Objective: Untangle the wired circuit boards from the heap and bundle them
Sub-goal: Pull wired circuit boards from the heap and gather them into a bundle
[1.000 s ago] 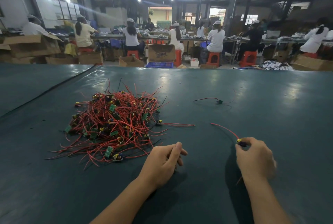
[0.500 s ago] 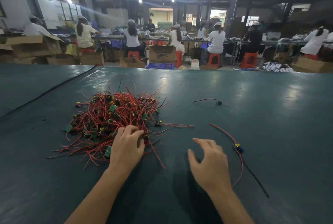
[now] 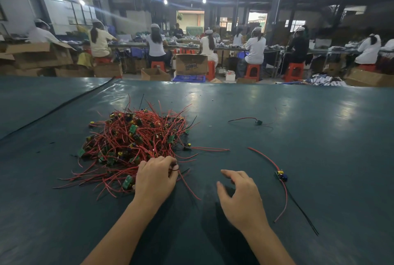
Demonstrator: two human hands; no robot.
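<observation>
Head view: hands at the heap (image 3: 136,143) of wired boards.
Left hand (image 3: 155,179), at the heap's near edge, pinches red wires (image 3: 187,185) in curled fingers; right hand (image 3: 241,198) hovers right of the heap, fingers spread; a single board (image 3: 281,175) lies farther right.

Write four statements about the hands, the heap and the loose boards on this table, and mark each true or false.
1. The left hand grips wires at the near edge of the heap. True.
2. The right hand holds a wired board. False: it holds nothing, its fingers relaxed; the near loose board lies on the table to its right.
3. Two wired boards lie apart from the heap. True: the near one and a far loose board.
4. The heap's wires are mostly blue. False: they are mostly red.
</observation>
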